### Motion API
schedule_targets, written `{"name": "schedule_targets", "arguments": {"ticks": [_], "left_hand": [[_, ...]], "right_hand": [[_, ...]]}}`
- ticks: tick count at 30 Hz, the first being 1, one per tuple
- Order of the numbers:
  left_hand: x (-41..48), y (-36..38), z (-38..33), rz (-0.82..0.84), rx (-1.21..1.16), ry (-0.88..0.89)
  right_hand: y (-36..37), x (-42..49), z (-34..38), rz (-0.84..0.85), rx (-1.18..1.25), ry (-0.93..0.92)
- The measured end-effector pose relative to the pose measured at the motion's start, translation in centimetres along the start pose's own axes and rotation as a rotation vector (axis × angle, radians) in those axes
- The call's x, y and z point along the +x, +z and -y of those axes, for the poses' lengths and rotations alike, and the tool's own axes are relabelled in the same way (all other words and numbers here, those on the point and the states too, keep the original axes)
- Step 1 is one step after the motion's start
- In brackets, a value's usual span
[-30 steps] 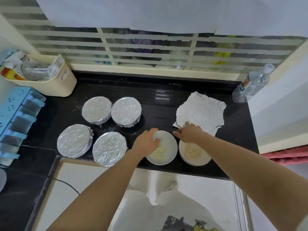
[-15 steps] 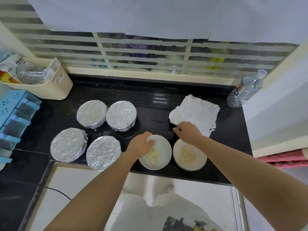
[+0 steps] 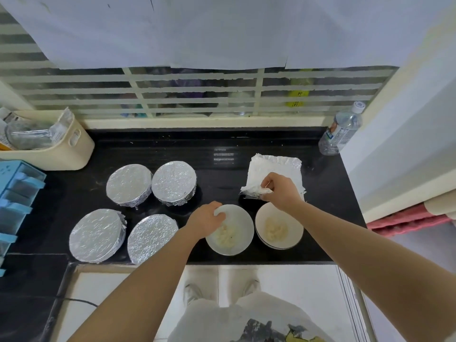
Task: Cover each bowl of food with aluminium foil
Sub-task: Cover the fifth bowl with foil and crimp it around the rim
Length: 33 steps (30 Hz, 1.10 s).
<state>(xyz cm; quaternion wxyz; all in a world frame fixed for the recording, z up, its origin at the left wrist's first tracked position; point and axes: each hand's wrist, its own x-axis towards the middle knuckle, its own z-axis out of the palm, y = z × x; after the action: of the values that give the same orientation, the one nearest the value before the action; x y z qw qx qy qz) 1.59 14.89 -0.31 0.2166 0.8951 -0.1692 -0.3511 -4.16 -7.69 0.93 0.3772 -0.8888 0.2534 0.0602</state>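
Two uncovered white bowls of pale food sit near the counter's front edge. My left hand grips the far left rim of the left bowl. The right bowl stands beside it, untouched. My right hand pinches the near left corner of a foil sheet that lies behind the right bowl, and that corner is lifted and crumpled. Several bowls are covered with foil on the left: two at the back and two in front.
A black counter runs below a barred window. A water bottle stands at the back right corner. A cream basket with packets sits at the back left, with a blue rack in front of it.
My right hand has lifted the near corner of the foil sheet off the counter. My left hand stays on the left bowl's rim. The camera has tilted slightly.
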Motion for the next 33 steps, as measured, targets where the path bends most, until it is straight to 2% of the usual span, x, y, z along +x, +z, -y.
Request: {"name": "schedule_targets", "arguments": {"ticks": [2,4,5,7,8,10,12,14,17,18,21,25,28,33], "left_hand": [[0.0,-0.4,0.2,0.005,0.012,0.012],[0.0,-0.7,0.4,-0.021,0.017,0.036],[-0.1,-1.0,0.4,-0.038,-0.003,0.047],[-0.1,-1.6,0.5,-0.058,-0.106,0.063],[0.0,-1.9,0.4,-0.06,-0.186,0.063],[0.2,-2.9,-0.2,-0.083,-0.413,0.023],[-0.3,-4.2,-1.2,-0.132,-0.763,-0.063],[-0.8,-5.1,-1.3,-0.163,-1.074,-0.103],[-1.0,-5.6,0.0,-0.15,-1.229,-0.07],[-0.8,-5.5,0.4,-0.158,-1.193,-0.075],[-0.4,-4.9,1.6,-0.205,-0.892,-0.101],[-0.3,-3.7,3.0,-0.176,-0.755,-0.134],[-0.6,-2.9,3.4,-0.175,-0.593,-0.14],[-0.8,-2.9,3.9,-0.182,-0.454,-0.107]], "right_hand": [[-0.4,-0.1,0.9,-0.061,0.099,-0.022],[-1.2,-0.3,2.9,-0.089,0.328,0.009],[-1.8,-0.5,4.1,-0.051,0.524,0.05],[-2.9,-0.9,6.1,0.151,0.991,0.082],[-3.3,-1.1,6.7,0.267,1.153,0.06],[-3.7,-1.8,7.8,0.397,1.29,-0.006],[-3.2,-2.5,8.1,0.347,1.311,0.029],[-2.3,-3.1,7.6,0.187,1.227,0.153],[-0.8,-4.0,5.4,0.062,1.042,0.31],[-0.4,-4.4,4.7,0.049,1.004,0.35],[0.6,-5.9,3.4,-0.006,0.873,0.427],[2.0,-7.1,2.6,-0.077,0.648,0.429],[3.4,-8.0,2.0,-0.113,0.32,0.272],[4.1,-8.2,0.8,-0.063,-0.159,0.057]]}}
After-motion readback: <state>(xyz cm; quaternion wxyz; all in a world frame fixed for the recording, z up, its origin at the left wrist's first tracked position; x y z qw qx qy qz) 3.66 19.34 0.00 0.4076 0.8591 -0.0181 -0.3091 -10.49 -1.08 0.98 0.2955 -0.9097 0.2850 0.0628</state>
